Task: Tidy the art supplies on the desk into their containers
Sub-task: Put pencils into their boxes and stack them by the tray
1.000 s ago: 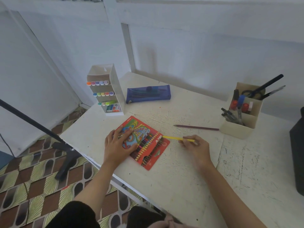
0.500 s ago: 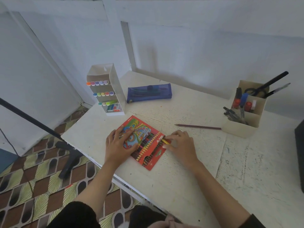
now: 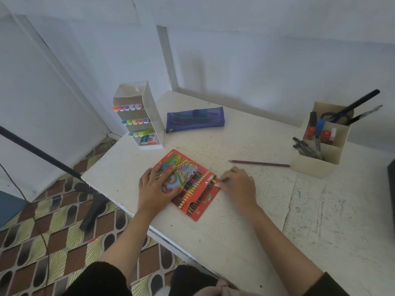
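Note:
A red coloured-pencil box (image 3: 193, 190) lies open on the white desk (image 3: 245, 236), with rows of pencils showing. My left hand (image 3: 156, 189) presses flat on its patterned flap. My right hand (image 3: 239, 186) sits at the box's right edge, thumb and fingertips drawn together where the yellow pencil went in. Only those fingertips touch the box, and the pencil itself is hidden among the others. A purple pencil (image 3: 258, 163) lies loose on the desk just beyond my right hand.
A blue pencil case (image 3: 194, 119) lies at the back. A white marker rack (image 3: 152, 116) stands back left. A cream pen holder (image 3: 314, 166) with pens and scissors stands at the right. A dark object (image 3: 392, 189) is at the right edge, and a black stand (image 3: 42, 154) left of the desk.
My right hand slid the yellow pencil leftward into the box until it vanished among the others. The left hand stayed pressed on the flap.

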`<state>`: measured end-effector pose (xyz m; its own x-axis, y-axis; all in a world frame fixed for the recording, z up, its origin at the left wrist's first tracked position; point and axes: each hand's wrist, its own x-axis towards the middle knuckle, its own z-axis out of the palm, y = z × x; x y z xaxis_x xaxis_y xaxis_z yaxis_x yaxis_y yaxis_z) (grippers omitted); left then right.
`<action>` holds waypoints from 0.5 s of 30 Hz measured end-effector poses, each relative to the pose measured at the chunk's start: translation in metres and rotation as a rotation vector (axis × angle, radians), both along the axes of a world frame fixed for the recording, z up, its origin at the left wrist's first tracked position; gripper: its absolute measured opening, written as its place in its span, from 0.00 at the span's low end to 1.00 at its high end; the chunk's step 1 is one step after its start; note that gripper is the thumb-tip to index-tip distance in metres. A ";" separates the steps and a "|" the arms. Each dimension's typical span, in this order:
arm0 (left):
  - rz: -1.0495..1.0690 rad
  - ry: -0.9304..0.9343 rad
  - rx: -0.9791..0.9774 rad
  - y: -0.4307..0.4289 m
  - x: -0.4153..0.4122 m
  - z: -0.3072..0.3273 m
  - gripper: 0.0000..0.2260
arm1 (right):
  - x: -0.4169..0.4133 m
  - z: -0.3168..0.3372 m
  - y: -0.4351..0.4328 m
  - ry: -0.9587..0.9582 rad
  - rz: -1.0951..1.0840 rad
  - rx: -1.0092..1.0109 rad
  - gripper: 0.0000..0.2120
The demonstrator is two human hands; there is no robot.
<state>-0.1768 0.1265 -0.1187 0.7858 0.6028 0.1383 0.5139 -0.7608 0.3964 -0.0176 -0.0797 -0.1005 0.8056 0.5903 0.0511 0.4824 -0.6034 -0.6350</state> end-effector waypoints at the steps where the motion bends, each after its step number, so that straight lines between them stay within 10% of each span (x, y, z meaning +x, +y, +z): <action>1: 0.001 0.000 0.000 -0.001 0.000 0.000 0.32 | -0.001 0.001 0.004 -0.014 -0.006 -0.023 0.09; 15: 0.004 0.009 -0.002 -0.001 0.000 0.000 0.32 | -0.016 0.004 0.036 -0.032 -0.073 -0.140 0.21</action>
